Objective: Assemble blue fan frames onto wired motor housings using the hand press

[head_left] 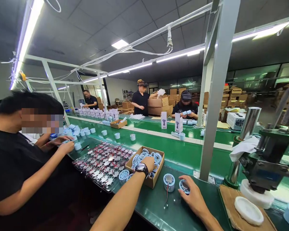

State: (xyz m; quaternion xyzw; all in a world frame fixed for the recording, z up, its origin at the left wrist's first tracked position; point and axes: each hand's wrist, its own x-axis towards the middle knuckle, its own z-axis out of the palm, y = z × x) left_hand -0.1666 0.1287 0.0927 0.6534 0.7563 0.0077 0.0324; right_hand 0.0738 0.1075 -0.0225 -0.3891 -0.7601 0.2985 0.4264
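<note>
My left hand point(149, 163), with a watch on its wrist, reaches into an open cardboard box point(159, 173) of light-blue plastic rings point(144, 154). Its fingertips are hidden among the rings, so whether it grips one is unclear. Thumb and fingers of my right hand point(194, 192) curve around a light-blue round housing point(184, 186) with a metal disc in its middle, standing on the bench. Just left of it stands a similar housing point(169, 183), with thin red and black wires hanging down to a small white connector.
A press point(262, 160) stands at the right, beside a white disc point(249, 210) on cardboard. Left of the box lie many wired metal plates point(106, 163). A co-worker point(19, 154) handles blue parts at far left. A green conveyor point(178, 152) runs behind; a grey post point(215, 96) rises near it.
</note>
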